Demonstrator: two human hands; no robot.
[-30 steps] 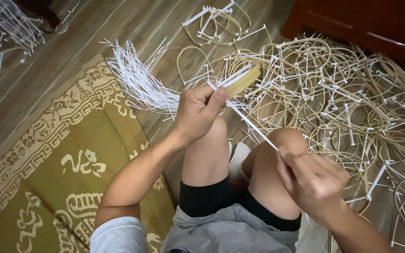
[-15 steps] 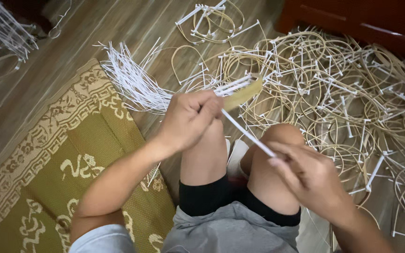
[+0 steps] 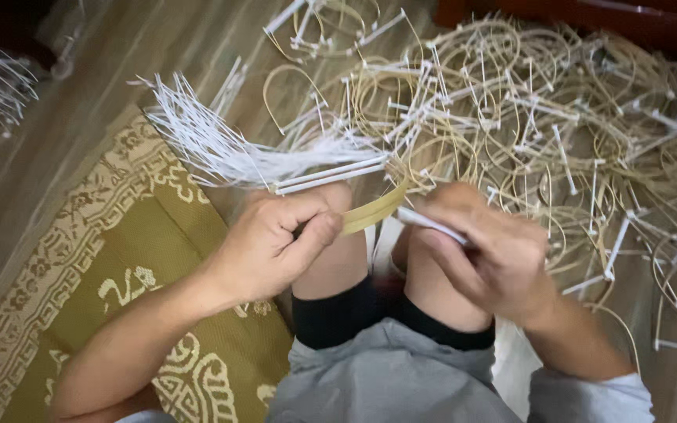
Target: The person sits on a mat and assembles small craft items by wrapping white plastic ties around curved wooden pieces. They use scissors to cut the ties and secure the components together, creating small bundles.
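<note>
The left hand (image 3: pixel 276 247) is closed in a fist around a flat, tan cane strip (image 3: pixel 376 210), which pokes out past the thumb just above the knees (image 3: pixel 432 274). The right hand (image 3: pixel 487 251) pinches a thin white tie (image 3: pixel 431 224) between thumb and fingers — its tip meets the strip's end. A fan of white ties (image 3: pixel 221 149) lies on the wooden floor (image 3: pixel 80 94) beyond the left hand, beside the green patterned mat (image 3: pixel 119 266). A tangled heap of cane hoops (image 3: pixel 542 125) — each bound with white ties — spreads to the right.
</note>
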